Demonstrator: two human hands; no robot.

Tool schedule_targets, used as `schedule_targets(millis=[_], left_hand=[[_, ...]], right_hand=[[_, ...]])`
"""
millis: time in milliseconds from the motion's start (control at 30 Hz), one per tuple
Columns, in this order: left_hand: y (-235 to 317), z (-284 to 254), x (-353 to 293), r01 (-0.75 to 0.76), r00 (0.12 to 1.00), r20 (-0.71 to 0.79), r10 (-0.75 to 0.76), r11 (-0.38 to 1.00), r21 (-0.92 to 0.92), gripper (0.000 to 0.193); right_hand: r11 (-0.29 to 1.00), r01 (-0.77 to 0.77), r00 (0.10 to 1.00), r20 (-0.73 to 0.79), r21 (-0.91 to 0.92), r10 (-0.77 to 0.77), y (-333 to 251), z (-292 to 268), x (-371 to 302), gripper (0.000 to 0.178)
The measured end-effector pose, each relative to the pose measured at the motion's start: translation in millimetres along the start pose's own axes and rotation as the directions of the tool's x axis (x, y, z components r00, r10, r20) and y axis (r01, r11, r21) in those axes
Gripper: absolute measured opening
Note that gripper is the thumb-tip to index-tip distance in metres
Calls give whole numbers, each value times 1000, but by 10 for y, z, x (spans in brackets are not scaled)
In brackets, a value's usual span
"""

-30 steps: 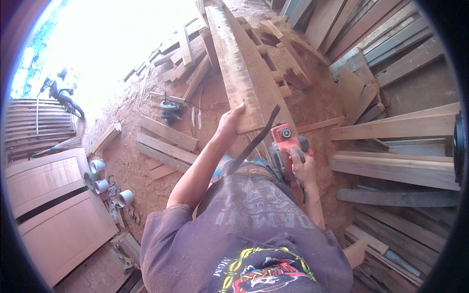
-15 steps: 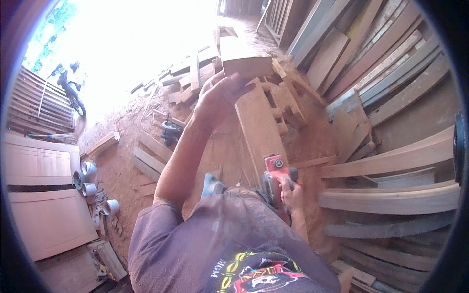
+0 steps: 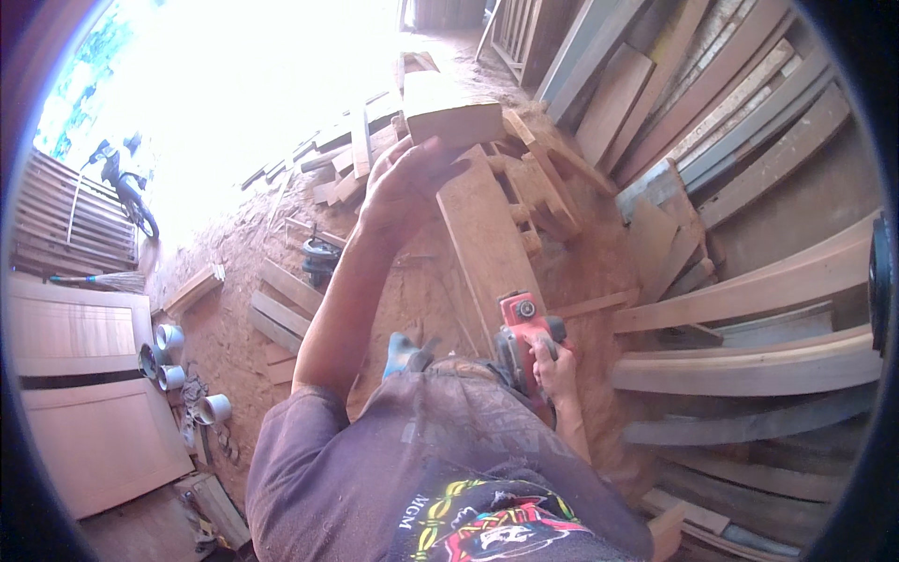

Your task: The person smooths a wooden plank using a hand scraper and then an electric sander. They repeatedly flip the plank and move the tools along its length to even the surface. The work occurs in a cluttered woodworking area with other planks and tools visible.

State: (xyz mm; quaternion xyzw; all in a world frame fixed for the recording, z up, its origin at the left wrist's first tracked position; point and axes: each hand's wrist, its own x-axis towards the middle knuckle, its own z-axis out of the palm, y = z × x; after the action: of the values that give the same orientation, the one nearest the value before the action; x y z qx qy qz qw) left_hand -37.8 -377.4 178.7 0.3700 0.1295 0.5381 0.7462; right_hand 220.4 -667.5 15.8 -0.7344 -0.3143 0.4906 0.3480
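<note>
My left hand (image 3: 393, 192) reaches forward with its fingers and thumb closed on the near end of a thick wooden block (image 3: 456, 124), held up above the work. The block's far part washes out in the glare. At my right hip, my right hand (image 3: 554, 367) is wrapped round the handle of a red electric planer (image 3: 521, 323). The planer is by the near end of a long wooden plank (image 3: 492, 234), which runs away from me under the raised block; whether the two touch cannot be told.
Wooden pieces with cut-outs (image 3: 538, 192) lie right of the plank. Long boards (image 3: 749, 375) are stacked along the right. Left are panel doors (image 3: 98, 436), white buckets (image 3: 213, 408), a broom (image 3: 112, 280) and a motorbike (image 3: 131, 192). A dark machine (image 3: 321, 258) sits on the dusty floor.
The whole view has shifted slightly, so most things appear a little farther left. Both hands keep their holds on the wooden block and the planer.
</note>
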Motion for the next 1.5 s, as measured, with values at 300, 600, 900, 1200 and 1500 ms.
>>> schedule_targets(millis=[300, 600, 900, 1200, 1500], left_hand=[[147, -142, -185, 9, 996, -83, -9, 1000, 3, 35], [23, -156, -242, 201, 977, -109, -183, 961, 191, 47], [-1830, -710, -1293, 449, 874, -328, -357, 851, 271, 116], [-2416, -1300, -1396, 400, 891, -362, -275, 94, 912, 132], [-1485, -1918, -2383, 769, 626, -771, -117, 258, 585, 112]], right_hand=[[999, 23, 996, 86, 41, -26, -123, -71, -34, 52], [989, -31, 989, 147, 145, 10, -128, -84, -13, 49], [964, -147, 987, -31, 220, 157, -127, 26, -365, 51], [994, 71, 995, -57, -84, -76, -464, -3, -279, 45], [989, 134, 989, 58, 69, -138, -989, 374, 856, 46]])
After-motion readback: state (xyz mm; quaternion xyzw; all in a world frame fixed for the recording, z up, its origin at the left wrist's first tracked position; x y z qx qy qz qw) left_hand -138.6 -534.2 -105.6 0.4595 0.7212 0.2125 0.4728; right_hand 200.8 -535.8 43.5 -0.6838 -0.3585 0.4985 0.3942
